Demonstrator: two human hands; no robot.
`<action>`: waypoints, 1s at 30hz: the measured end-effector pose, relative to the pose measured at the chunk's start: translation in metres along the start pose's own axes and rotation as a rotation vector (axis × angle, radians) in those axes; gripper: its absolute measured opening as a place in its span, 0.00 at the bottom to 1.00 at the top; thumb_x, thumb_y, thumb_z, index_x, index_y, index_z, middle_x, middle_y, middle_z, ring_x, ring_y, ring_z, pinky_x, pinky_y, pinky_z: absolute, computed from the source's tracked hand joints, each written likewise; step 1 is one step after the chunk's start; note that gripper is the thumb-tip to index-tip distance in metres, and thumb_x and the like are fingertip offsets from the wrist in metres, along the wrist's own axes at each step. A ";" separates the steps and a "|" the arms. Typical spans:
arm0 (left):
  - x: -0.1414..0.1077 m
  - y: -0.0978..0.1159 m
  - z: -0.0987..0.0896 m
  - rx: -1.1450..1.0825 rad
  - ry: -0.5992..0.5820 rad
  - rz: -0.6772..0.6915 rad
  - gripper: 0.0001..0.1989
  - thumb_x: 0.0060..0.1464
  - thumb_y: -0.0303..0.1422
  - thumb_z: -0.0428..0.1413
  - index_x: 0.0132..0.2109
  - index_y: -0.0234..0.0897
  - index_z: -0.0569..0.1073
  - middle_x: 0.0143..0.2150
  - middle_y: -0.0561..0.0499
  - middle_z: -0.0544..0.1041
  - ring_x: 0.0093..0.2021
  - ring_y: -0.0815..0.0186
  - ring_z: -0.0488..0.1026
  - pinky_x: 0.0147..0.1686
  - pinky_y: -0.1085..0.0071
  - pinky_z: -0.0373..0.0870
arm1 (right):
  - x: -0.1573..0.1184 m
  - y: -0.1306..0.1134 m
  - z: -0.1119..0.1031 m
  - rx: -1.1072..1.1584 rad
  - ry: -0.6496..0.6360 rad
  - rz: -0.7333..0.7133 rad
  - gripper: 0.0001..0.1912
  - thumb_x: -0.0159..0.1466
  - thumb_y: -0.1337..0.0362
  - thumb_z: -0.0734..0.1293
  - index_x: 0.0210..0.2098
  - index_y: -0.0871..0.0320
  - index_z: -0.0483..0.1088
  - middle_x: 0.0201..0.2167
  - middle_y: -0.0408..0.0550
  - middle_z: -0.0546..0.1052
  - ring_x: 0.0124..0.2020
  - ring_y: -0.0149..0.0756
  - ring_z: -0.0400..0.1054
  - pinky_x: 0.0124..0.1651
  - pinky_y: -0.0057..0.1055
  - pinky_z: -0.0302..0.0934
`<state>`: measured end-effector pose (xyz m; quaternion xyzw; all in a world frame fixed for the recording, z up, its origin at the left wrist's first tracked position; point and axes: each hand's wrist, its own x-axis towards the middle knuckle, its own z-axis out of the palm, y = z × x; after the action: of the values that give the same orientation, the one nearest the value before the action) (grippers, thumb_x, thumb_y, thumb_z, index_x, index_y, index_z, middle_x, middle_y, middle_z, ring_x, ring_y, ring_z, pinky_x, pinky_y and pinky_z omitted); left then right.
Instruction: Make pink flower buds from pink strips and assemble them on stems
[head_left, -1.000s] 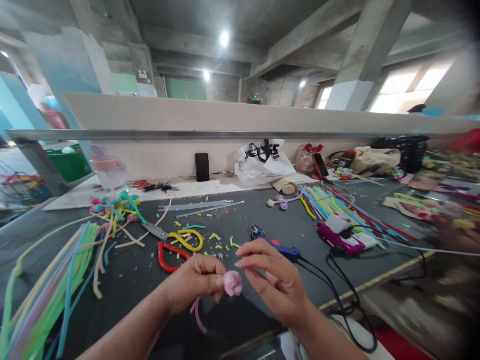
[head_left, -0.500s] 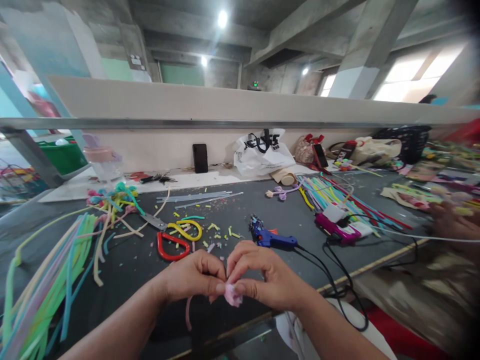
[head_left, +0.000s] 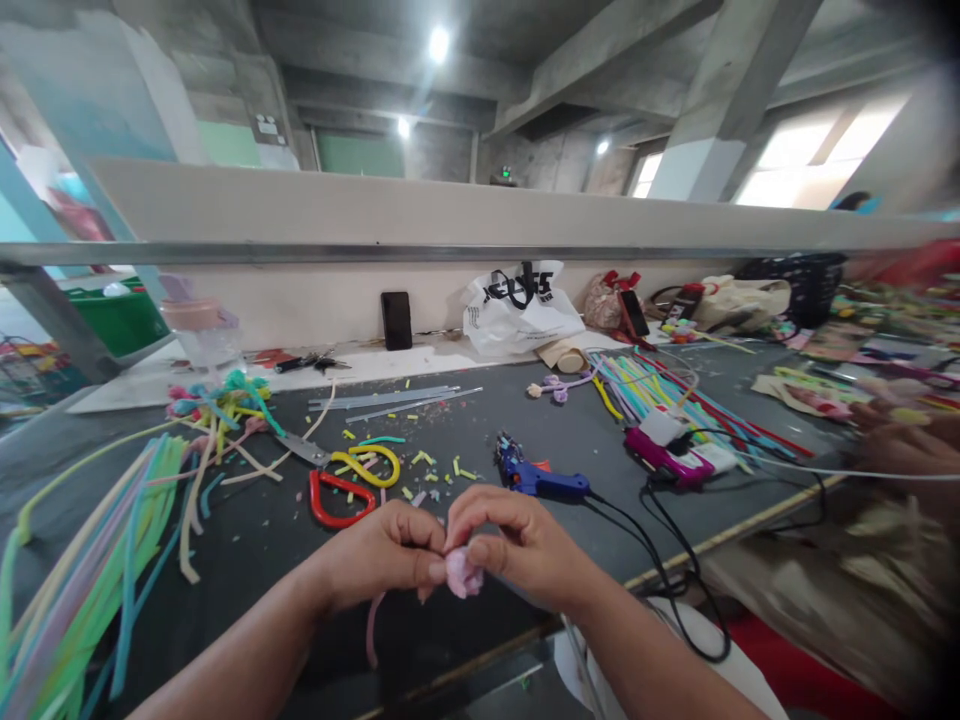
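A small pink fuzzy bundle [head_left: 463, 573] is pinched between my two hands over the table's near edge. My left hand [head_left: 401, 552] grips its left side, and a pink strip [head_left: 372, 632] hangs below these fingers. On the bundle's right and top, the thumb and fingers of my right hand [head_left: 510, 545] are closed. Just beyond my hands lies a blue glue gun [head_left: 547, 480]. Scissors with one red and one yellow handle [head_left: 341, 500] rest to the left, amid small yellow offcuts [head_left: 424, 458].
Colourful fuzzy strips [head_left: 142, 540] cover the left side; more strips [head_left: 660, 395] lie at the back right beside a purple-and-white device [head_left: 667, 457]. Black cables [head_left: 679, 570] hang over the front edge. Another person's hand [head_left: 900, 425] is at far right. A phone [head_left: 397, 321] leans against the partition.
My right thumb has shifted up along the pink bundle, showing more of it. The whole view has moved slightly, and both hands stay together.
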<state>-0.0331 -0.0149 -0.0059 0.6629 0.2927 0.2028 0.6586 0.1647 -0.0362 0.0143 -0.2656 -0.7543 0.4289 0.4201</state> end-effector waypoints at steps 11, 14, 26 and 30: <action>0.004 -0.014 -0.006 -0.556 0.089 0.174 0.17 0.42 0.43 0.62 0.28 0.32 0.73 0.17 0.56 0.67 0.11 0.81 0.47 0.11 0.81 0.41 | 0.003 0.021 -0.022 0.253 0.465 0.084 0.10 0.62 0.59 0.64 0.36 0.57 0.74 0.29 0.46 0.75 0.27 0.30 0.63 0.33 0.30 0.57; 0.006 -0.008 -0.004 -0.632 0.121 0.200 0.17 0.44 0.44 0.61 0.28 0.33 0.71 0.18 0.56 0.67 0.10 0.81 0.49 0.09 0.81 0.44 | 0.002 0.019 -0.019 0.228 0.444 0.127 0.11 0.62 0.58 0.64 0.36 0.58 0.74 0.30 0.47 0.75 0.27 0.30 0.63 0.34 0.29 0.58; 0.008 -0.006 -0.005 -0.679 0.143 0.272 0.13 0.50 0.41 0.58 0.32 0.34 0.68 0.22 0.59 0.63 0.12 0.84 0.44 0.11 0.83 0.43 | 0.007 0.020 -0.048 0.121 0.699 0.130 0.14 0.59 0.54 0.65 0.28 0.59 0.70 0.22 0.43 0.70 0.22 0.29 0.61 0.25 0.27 0.56; 0.005 -0.004 -0.011 -0.668 0.185 0.305 0.13 0.52 0.40 0.56 0.31 0.33 0.68 0.20 0.61 0.61 0.12 0.85 0.41 0.12 0.83 0.43 | 0.004 0.019 -0.079 -0.029 0.900 0.086 0.16 0.60 0.53 0.62 0.25 0.58 0.64 0.19 0.39 0.64 0.21 0.28 0.59 0.25 0.26 0.55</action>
<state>-0.0372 -0.0037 -0.0095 0.4263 0.1667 0.4418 0.7716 0.2312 0.0094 0.0217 -0.4628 -0.4909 0.2771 0.6841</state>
